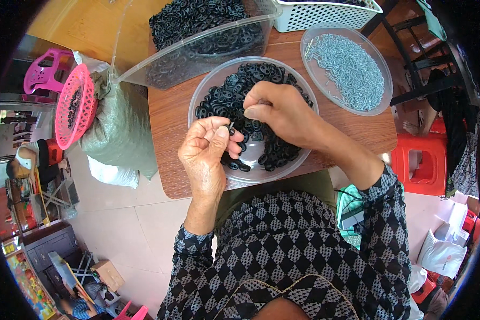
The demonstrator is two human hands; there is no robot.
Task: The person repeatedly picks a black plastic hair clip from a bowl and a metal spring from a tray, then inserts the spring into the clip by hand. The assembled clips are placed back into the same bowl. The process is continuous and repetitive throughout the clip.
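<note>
My left hand [204, 149] pinches a small black plastic piece [230, 129] between thumb and fingers, with a bit of metal showing at its top. My right hand [282, 113] hovers over the bowl's middle, its fingers closed together; whatever they grip is hidden behind thumb and knuckles. Beneath both hands stands a clear round plastic bowl [255, 153] holding a heap of similar black pieces [224, 98]. Part of its bare bottom shows on the near side. Right of it, a clear shallow dish [325, 76] holds many small silvery screws [352, 66].
On the brown table [168, 133], a clear rectangular bin [197, 41] of black pieces stands behind the bowl, with a white perforated basket [325, 17] at far right. A green sack [124, 125] and pink basket [90, 104] stand left; a red stool [424, 160] is at right.
</note>
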